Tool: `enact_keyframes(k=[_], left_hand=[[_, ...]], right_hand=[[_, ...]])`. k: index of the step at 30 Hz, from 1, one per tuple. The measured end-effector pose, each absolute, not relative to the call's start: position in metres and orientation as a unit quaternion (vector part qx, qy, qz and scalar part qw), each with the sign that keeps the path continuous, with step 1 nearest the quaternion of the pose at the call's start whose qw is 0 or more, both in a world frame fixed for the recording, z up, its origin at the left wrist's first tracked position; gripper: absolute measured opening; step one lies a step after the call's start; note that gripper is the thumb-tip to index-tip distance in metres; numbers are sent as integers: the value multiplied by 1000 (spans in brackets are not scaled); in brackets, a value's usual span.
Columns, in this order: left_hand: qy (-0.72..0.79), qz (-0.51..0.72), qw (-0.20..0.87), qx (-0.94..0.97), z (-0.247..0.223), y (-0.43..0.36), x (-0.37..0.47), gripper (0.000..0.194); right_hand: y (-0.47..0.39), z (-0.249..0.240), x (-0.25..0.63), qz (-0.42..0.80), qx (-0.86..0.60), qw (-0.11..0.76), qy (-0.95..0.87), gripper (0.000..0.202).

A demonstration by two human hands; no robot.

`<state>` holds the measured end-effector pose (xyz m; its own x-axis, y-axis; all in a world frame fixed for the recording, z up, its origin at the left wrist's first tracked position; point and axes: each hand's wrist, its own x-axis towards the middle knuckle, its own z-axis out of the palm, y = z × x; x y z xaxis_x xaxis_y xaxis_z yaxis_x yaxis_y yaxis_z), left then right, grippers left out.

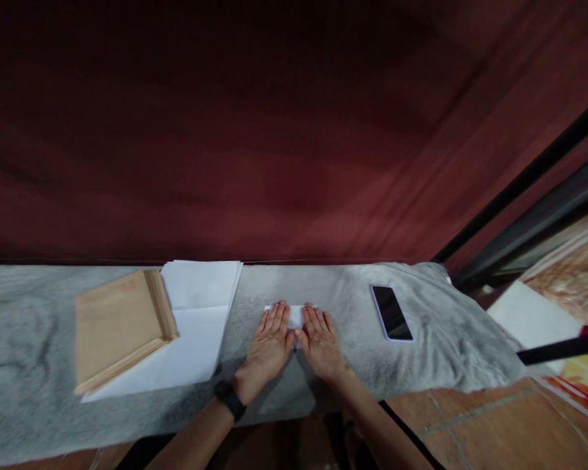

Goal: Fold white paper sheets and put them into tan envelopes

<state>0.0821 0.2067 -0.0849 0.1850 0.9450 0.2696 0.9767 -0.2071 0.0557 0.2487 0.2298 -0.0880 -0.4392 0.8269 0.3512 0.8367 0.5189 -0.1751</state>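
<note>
A small white folded paper lies on the grey cloth between and under my hands. My left hand rests palm down on its left part, fingers stretched forward, a dark watch on the wrist. Flat on the right part is my right hand, its fingers also stretched out. The thumbs nearly meet near the paper's front edge. Both palms hide much of the paper.
Brown envelopes are stacked at the left, on white paper sheets. A phone lies at the right on the grey cloth. Behind hangs a dark red curtain. Black bars and printed papers are far right.
</note>
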Motion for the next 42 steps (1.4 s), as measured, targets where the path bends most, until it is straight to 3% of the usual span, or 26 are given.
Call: enact_keyframes(k=[17,25,36,42], left_hand=[[-684,-133,36,-716,-82,204,61,64],[-533,-119,-48,-836,-65,190,51,61],[-526,-79,-134,-836,-38,191,47,60],[-543,-225,-152,-795,-32,201,45,35]], right_hand=[[237,-81,273,8,-544,147,-826,57],[247,-66,286,99,-507,126,-847,52],[258,-60,301,151,-464,86,-869,61],[266,-62,305,202,-452,132,-859,65]])
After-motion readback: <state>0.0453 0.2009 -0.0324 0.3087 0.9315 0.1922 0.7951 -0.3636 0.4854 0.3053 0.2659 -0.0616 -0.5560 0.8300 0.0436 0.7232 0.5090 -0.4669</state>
